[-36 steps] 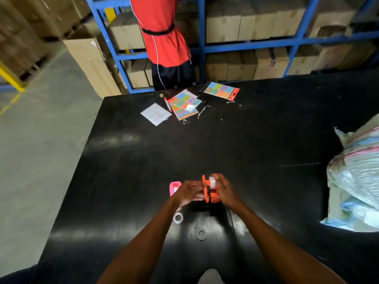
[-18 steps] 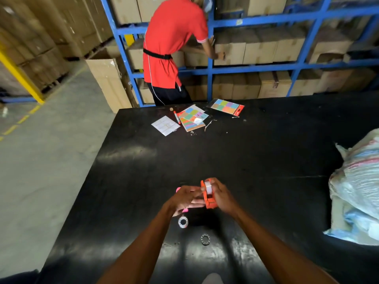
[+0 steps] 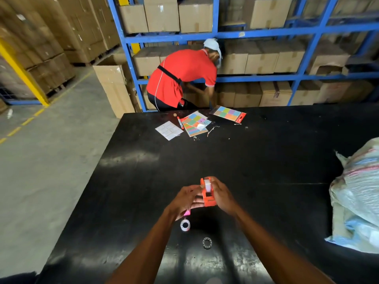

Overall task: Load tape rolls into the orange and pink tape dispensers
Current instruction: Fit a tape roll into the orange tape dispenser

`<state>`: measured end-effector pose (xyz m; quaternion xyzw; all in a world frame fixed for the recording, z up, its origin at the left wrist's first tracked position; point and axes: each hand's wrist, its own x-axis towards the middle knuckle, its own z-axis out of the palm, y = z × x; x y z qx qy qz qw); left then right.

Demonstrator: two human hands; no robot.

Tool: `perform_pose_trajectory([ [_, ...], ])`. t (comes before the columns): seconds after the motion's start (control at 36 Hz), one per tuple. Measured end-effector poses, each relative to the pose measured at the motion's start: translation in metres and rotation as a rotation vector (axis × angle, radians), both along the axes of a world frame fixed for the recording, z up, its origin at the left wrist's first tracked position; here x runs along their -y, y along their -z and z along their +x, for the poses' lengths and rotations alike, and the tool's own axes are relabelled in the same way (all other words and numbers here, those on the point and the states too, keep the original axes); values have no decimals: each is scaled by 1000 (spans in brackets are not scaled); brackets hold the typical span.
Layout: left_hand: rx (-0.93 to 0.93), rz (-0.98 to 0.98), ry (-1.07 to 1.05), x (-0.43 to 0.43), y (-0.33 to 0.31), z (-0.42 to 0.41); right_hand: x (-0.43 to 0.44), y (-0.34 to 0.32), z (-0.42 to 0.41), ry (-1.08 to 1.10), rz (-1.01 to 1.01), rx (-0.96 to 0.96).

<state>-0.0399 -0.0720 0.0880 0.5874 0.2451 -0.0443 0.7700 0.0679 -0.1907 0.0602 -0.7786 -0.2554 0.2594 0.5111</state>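
One head-worn wide-angle view looks forward and down over the black table (image 3: pixel 266 160) toward blue shelving (image 3: pixel 266 34).

Orange dispenser (image 3: pixel 208 196) upright, white roll (image 3: pixel 207 185) seemingly seated

Black table (image 3: pixel 256 160), glossy top, fills lower frame. Near edge, 6 o'clock: tape roll (image 3: pixel 185 225) lying flat; just right of it, apart, small dark ring (image 3: pixel 207 242). Pink dispenser (image 3: pixel 187 212) touching table just above roll, mostly hidden. Far edge, 12 o'clock: white label sheet (image 3: pixel 169 130), red pen (image 3: pixel 180 122), overlapping colour-sticker sheets (image 3: pixel 195 124), separate packaged sticker sheet (image 3: pixel 228 114), scattered scraps. Right edge, 3 o'clock: bulky woven sack (image 3: pixel 357 197).
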Motion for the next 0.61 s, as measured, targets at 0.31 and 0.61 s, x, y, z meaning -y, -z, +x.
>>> perform_pose_trajectory([
  [0.31,4,-95,-38,11,5,-5,6,2,3,21,-136,281],
  [0.61,20,-82,-112,0,10,-11,19,-15,-1,-211,-21,399],
])
